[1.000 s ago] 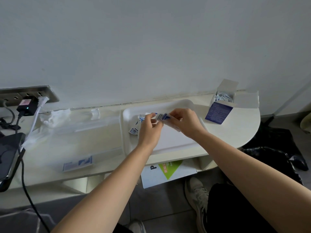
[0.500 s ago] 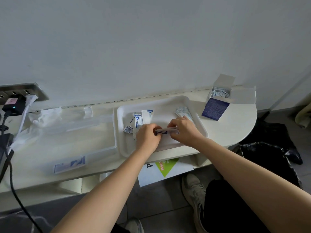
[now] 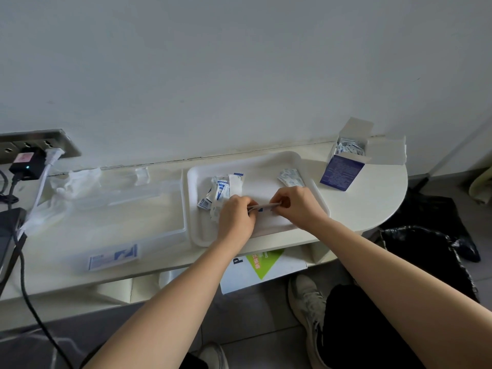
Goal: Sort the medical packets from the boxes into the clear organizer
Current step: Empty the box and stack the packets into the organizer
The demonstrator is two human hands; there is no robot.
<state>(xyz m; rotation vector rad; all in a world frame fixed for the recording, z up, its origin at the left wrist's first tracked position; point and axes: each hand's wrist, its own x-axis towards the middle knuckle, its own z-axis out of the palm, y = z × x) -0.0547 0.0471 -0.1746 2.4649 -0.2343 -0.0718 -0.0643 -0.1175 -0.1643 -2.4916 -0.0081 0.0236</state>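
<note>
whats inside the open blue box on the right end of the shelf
Small white packets with blue print, loosely heaped at the open top of the blue box. Its walls hide how deep the heap goes and anything beneath.

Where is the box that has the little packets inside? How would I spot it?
Look at the white table against the wall and go to its rounded right end, past the white tray. There stands a small box with a dark blue front. Its top flap is open and white packets fill it, unlike the flat blue-and-white box lying far left.
</note>
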